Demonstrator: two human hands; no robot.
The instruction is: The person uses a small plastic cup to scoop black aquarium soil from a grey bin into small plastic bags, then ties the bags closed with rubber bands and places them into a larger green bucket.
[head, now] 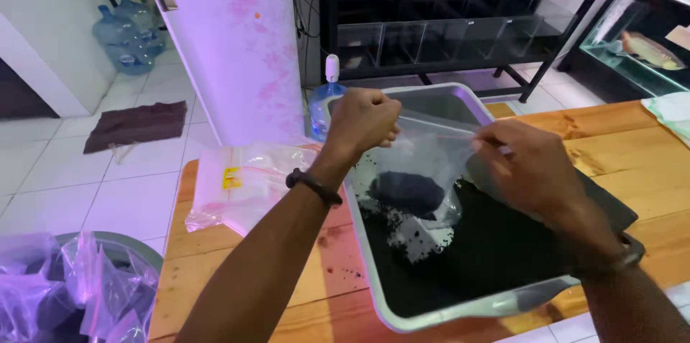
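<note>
Clear plastic bag [424,170] (dark granules inside) hangs between left hand [361,122] and right hand [528,167], both pinching its top edge, above the tray [431,314].

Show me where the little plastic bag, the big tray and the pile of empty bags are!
plastic bag [420,170]: head view, its clear middle.
tray [460,308]: head view, near rim.
pile of empty bags [244,185]: head view, top bag.

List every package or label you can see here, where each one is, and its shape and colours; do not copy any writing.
Clear plastic bag: pinched at its top by left hand and right hand over the grey tray, dark granules inside.
Stack of clear flat bags: on the wooden table, left of the tray.
Yellow label: small rectangle on that stack.
</note>
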